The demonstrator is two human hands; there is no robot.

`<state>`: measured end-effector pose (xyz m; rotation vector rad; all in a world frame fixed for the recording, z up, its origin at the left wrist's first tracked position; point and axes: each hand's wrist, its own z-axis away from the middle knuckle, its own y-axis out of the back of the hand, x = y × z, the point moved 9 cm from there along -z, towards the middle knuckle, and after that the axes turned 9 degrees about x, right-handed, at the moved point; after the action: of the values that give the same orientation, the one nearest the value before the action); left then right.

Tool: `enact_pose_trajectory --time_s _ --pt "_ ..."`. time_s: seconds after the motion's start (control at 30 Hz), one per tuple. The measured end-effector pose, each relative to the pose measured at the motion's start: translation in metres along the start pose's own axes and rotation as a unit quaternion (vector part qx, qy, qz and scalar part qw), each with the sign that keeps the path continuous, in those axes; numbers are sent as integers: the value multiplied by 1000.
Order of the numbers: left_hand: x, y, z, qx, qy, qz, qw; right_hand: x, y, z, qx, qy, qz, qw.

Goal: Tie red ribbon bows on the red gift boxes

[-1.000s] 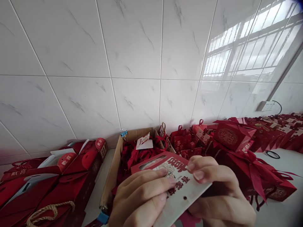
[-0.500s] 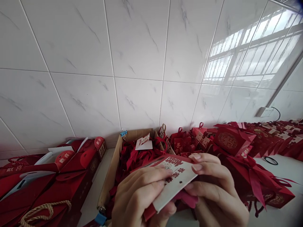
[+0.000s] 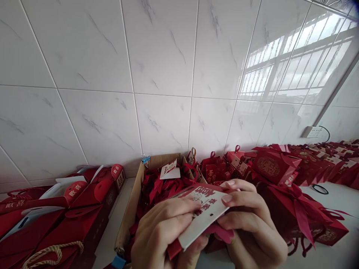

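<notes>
A small red and white gift box [image 3: 203, 220] with red lettering is tilted between my two hands. My left hand [image 3: 164, 231] lies over its left side, fingers across the printed face and thumb underneath. At the right end, my right hand [image 3: 249, 220] grips the box, with fingertips along its upper and right edges. A dark pink ribbon [image 3: 221, 232] shows below the box, beside my right fingers. How far that ribbon passes into the box is hidden. Behind my hands stands an open cardboard box [image 3: 131, 209] of red ribbons [image 3: 157, 190], with a white card [image 3: 170, 170] on top.
Red gift boxes [image 3: 95, 198], some with twisted cord handles [image 3: 53, 252], stand at left. Ribbon-tied red boxes [image 3: 276, 164] and rows of small bags [image 3: 328, 160] extend right. A black ring [image 3: 320, 189] lies on the white table. Behind rises a tiled wall [image 3: 165, 74].
My hands and the gift box have shifted slightly left in view, the right hand most. The grip looks the same, and the surrounding boxes stay in place.
</notes>
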<state>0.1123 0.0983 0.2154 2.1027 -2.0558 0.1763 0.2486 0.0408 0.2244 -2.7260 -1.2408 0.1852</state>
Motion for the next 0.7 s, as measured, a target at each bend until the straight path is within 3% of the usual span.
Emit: enact_pose_trajectory --time_s 0.2,0.33,0.7 --pt "8 4 -2 18 -56 -7 998 -3 3 -1 24 1 22 999" --pt "14 5 -5 22 -93 -23 995 1 2 3 16 -9 -17 1000" --pt "2 -2 -5 -1 20 -1 1000 -2 -1 -5 23 -21 -15 999"
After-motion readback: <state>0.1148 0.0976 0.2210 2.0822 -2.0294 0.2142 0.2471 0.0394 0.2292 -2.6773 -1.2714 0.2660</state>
